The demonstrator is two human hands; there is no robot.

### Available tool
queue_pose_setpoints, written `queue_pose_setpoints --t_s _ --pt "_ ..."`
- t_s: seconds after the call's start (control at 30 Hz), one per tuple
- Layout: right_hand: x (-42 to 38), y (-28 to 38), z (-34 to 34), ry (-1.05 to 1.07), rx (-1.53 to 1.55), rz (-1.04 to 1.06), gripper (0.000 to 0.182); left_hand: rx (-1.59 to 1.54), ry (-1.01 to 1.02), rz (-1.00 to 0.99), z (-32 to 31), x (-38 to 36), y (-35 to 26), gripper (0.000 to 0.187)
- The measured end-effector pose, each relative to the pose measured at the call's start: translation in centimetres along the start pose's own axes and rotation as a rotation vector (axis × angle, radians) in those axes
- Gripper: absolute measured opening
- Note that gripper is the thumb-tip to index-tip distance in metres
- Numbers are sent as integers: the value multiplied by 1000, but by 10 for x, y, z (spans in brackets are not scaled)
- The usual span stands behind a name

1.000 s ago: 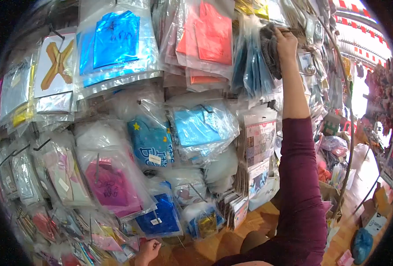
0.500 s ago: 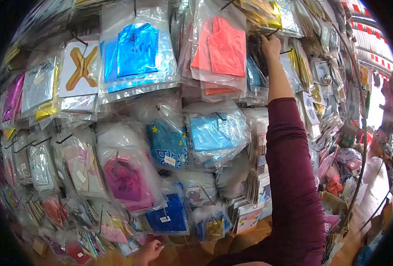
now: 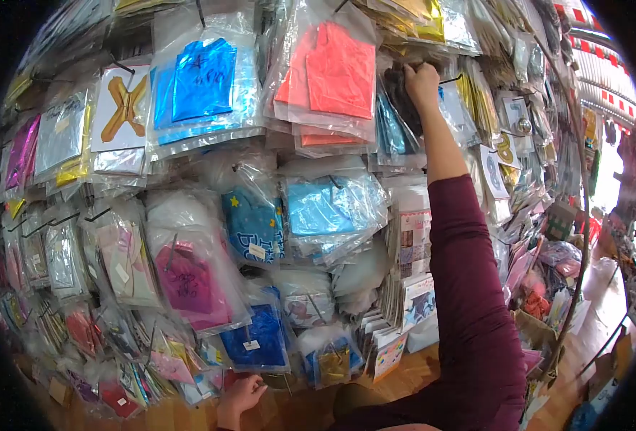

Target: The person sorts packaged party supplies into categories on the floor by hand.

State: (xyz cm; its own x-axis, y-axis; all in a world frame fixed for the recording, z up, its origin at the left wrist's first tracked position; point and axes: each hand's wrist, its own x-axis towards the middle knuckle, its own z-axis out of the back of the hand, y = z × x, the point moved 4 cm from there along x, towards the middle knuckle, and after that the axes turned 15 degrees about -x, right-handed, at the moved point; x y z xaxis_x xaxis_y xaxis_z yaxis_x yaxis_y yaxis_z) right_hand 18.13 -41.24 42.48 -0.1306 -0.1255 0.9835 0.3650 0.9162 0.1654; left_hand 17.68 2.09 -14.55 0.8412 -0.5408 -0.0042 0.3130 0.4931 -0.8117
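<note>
My right hand (image 3: 422,80) is raised to the upper row, its fingers closed at the top of a dark plastic packet (image 3: 406,100) on the display wall. Blue foil packets (image 3: 395,133) hang just left of it, and gold ones (image 3: 474,100) to its right. Clear bags with a red foil balloon (image 3: 339,75) hang on the neighbouring hook. Low in the view, my left hand (image 3: 242,395) is closed with the fingers curled and nothing visible in them. It sits just below a bag with a dark blue foil balloon (image 3: 259,337).
Metal hooks (image 3: 178,241) stick out between rows of bagged foil balloons, including a bright blue one (image 3: 203,79) and a pink one (image 3: 188,284). A thin upright pole (image 3: 583,237) stands at the right, near piled bags (image 3: 563,257). Wooden floor (image 3: 289,411) shows below.
The view has shifted, so the hanging bags sit further left. My right hand stays at the dark packet, which now shows more of itself. My left hand is slightly higher in view.
</note>
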Motion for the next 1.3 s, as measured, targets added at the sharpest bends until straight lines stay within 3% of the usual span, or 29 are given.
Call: queue_pose_setpoints --t_s 0.07,0.33,0.43,0.5,0.53,0.6,0.63,0.67,0.73,0.83,0.87,0.97,1.03,1.2,1.27,1.3 --pt "-9 -6 2 -24 320 -20 21 -23 -22 -10 3 -2 -8 32" --pt "-12 -12 -2 -71 313 -10 19 21 -71 6 14 -14 -22 30" --pt "-12 -8 8 14 277 -1 23 1 -78 -17 19 -15 -24 31" --pt "-15 -8 30 -12 230 -120 32 -9 -71 -23 24 -12 -12 31" --pt "-16 2 61 -51 263 -92 39 -22 -52 -27 25 -11 -7 31" --pt "-13 17 107 -11 455 -77 31 -13 -79 -21 31 -14 -11 31" --pt "-8 26 113 -5 808 -37 25 5 -96 -13 35 -15 -14 31" --pt "-4 44 133 -35 924 18 23 -1 -98 -10 37 -14 -15 31" --pt "3 84 163 57 925 134 26 8 -119 -92 38 -14 -19 31" --pt "18 132 157 142 890 277 33 13 -47 -56 36 -10 -17 34" --pt "21 143 158 103 728 281 33 6 -58 -59 38 -9 -19 34" --pt "32 157 136 148 766 241 32 10 -74 -63 41 -12 -21 33" --pt "36 153 122 383 855 71 37 48 -105 -91 41 -13 -19 33" --pt "44 152 117 297 776 83 36 26 -79 -55 42 -17 -16 37" --pt "48 147 115 221 895 -157 34 14 -73 -55 42 -19 -15 37" --pt "65 135 88 148 811 -207 31 0 -77 -61 42 -19 -15 36"
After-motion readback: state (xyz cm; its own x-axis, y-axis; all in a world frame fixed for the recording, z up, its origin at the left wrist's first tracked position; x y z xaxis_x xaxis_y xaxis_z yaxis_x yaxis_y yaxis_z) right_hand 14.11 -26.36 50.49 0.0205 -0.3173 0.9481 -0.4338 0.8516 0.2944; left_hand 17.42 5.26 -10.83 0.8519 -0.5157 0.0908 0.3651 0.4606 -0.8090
